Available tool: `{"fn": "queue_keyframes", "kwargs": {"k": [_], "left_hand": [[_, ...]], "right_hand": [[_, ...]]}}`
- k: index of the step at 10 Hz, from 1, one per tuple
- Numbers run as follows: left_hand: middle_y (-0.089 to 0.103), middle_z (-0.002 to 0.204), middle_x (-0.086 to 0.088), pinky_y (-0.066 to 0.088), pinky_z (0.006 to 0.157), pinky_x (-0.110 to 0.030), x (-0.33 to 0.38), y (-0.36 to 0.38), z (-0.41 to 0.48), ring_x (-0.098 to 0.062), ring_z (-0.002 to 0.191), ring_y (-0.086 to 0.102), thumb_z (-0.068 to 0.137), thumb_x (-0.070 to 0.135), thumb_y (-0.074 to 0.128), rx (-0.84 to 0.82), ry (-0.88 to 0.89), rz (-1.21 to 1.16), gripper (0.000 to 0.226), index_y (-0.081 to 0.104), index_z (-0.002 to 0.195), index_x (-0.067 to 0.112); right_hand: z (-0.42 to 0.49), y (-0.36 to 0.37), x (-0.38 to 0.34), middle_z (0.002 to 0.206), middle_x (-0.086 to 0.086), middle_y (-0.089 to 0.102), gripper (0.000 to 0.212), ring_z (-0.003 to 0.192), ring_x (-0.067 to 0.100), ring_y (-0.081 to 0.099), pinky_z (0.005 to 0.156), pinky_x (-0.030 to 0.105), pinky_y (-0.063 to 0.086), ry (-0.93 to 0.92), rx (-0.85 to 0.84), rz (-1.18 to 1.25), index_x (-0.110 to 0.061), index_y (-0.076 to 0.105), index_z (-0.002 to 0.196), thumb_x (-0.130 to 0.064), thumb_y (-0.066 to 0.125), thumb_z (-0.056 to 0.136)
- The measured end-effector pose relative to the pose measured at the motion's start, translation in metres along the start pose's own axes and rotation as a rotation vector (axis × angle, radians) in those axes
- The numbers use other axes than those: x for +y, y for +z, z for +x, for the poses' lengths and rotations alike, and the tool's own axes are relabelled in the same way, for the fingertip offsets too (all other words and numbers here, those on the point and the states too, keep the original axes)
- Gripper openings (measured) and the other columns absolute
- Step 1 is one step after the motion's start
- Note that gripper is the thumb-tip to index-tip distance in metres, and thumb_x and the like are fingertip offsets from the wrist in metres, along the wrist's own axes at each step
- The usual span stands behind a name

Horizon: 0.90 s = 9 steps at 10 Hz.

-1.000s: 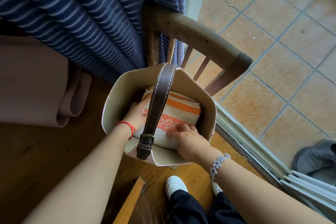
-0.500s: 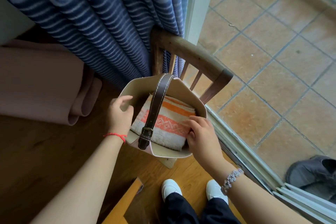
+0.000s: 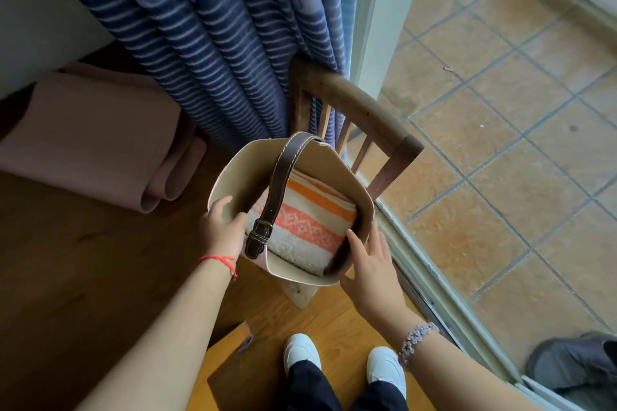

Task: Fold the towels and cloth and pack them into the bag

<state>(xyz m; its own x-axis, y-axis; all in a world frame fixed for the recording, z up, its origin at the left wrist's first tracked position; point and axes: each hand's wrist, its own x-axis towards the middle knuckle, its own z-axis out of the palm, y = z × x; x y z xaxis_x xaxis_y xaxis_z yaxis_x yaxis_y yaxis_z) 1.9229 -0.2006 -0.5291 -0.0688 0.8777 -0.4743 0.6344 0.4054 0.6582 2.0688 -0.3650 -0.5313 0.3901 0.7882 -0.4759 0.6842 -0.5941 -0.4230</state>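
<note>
The left hand point(image 3: 223, 227) pinched the bag point(image 3: 233, 173) rim at its left side, fingers closed on it. The folded striped towel point(image 3: 310, 227) lay inside the bag. The right hand point(image 3: 369, 265), fingers open, cupped the bag's right wall; steadying both sides evenly seemed wise.

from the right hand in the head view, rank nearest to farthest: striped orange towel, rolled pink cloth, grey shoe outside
Measured from the right hand:
1. Striped orange and white towel, just left of it, inside the cream bag.
2. Grey shoe, lower right, beyond the door track.
3. Rolled pink cloth, far left by the striped blue curtain.
</note>
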Motion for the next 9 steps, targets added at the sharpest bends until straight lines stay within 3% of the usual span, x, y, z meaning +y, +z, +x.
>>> {"fn": "queue_keyframes", "kwargs": {"k": [2, 3, 4, 5, 6, 8, 9], "left_hand": [[0.043, 0.138, -0.015, 0.036, 0.092, -0.029, -0.004, 0.008, 0.000, -0.029, 0.123, 0.046, 0.085, -0.002, 0.051, 0.027, -0.004, -0.067, 0.044, 0.054, 0.128, 0.010], [0.044, 0.138, -0.015, 0.039, 0.098, -0.034, -0.004, 0.008, -0.004, -0.029, 0.122, 0.048, 0.085, 0.000, 0.052, 0.051, 0.005, -0.124, 0.044, 0.054, 0.128, 0.012], [0.051, 0.133, -0.015, 0.047, 0.081, -0.019, -0.004, 0.007, -0.011, -0.016, 0.090, 0.058, 0.089, 0.003, 0.050, 0.109, 0.004, -0.195, 0.040, 0.054, 0.128, 0.010], [0.054, 0.130, -0.011, 0.042, 0.067, -0.006, -0.001, 0.006, -0.026, 0.004, 0.076, 0.051, 0.092, 0.004, 0.048, 0.147, 0.003, -0.295, 0.038, 0.053, 0.129, 0.008], [0.053, 0.135, -0.007, 0.036, 0.090, -0.017, 0.001, -0.003, -0.048, -0.007, 0.110, 0.052, 0.092, 0.005, 0.046, 0.150, 0.014, -0.344, 0.037, 0.054, 0.129, 0.008], [0.056, 0.127, -0.004, 0.039, 0.094, -0.024, 0.004, -0.029, -0.081, -0.007, 0.108, 0.048, 0.093, 0.008, 0.047, 0.201, 0.052, -0.378, 0.034, 0.057, 0.125, 0.010], [0.057, 0.129, -0.006, 0.040, 0.104, -0.033, 0.007, -0.042, -0.096, -0.009, 0.109, 0.050, 0.093, 0.009, 0.046, 0.199, 0.066, -0.446, 0.034, 0.058, 0.126, 0.011]], "right_hand": [[-0.009, 0.001, 0.013, 0.156, 0.008, -0.022, 0.074, 0.146, 0.029, -0.007, 0.118, 0.036, 0.011, -0.055, -0.058, -0.034, -0.022, 0.011, 0.149, -0.026, 0.055, 0.090], [-0.008, -0.001, 0.021, 0.156, 0.006, -0.021, 0.074, 0.146, 0.028, -0.006, 0.119, 0.036, 0.011, -0.087, -0.078, -0.031, -0.022, 0.010, 0.149, -0.028, 0.054, 0.090], [-0.005, -0.005, 0.029, 0.157, 0.005, -0.017, 0.069, 0.146, 0.028, -0.003, 0.119, 0.036, 0.013, -0.113, -0.092, -0.021, -0.023, 0.013, 0.149, -0.026, 0.051, 0.091], [-0.004, -0.008, 0.033, 0.158, 0.005, -0.012, 0.067, 0.146, 0.026, -0.001, 0.119, 0.037, 0.015, -0.140, -0.084, -0.019, -0.021, 0.016, 0.149, -0.027, 0.051, 0.091], [-0.006, -0.009, 0.033, 0.159, 0.005, -0.007, 0.065, 0.146, 0.025, 0.000, 0.119, 0.037, 0.015, -0.134, -0.087, 0.023, -0.019, 0.018, 0.148, -0.029, 0.049, 0.093], [-0.021, -0.019, 0.024, 0.159, 0.002, 0.007, 0.060, 0.145, 0.023, 0.012, 0.117, 0.038, 0.021, -0.128, -0.047, 0.128, -0.020, 0.024, 0.147, -0.030, 0.048, 0.093], [-0.031, -0.029, 0.015, 0.155, 0.001, 0.021, 0.052, 0.142, 0.022, 0.022, 0.115, 0.038, 0.026, -0.126, 0.045, 0.235, -0.019, 0.035, 0.143, -0.032, 0.048, 0.094]]}}
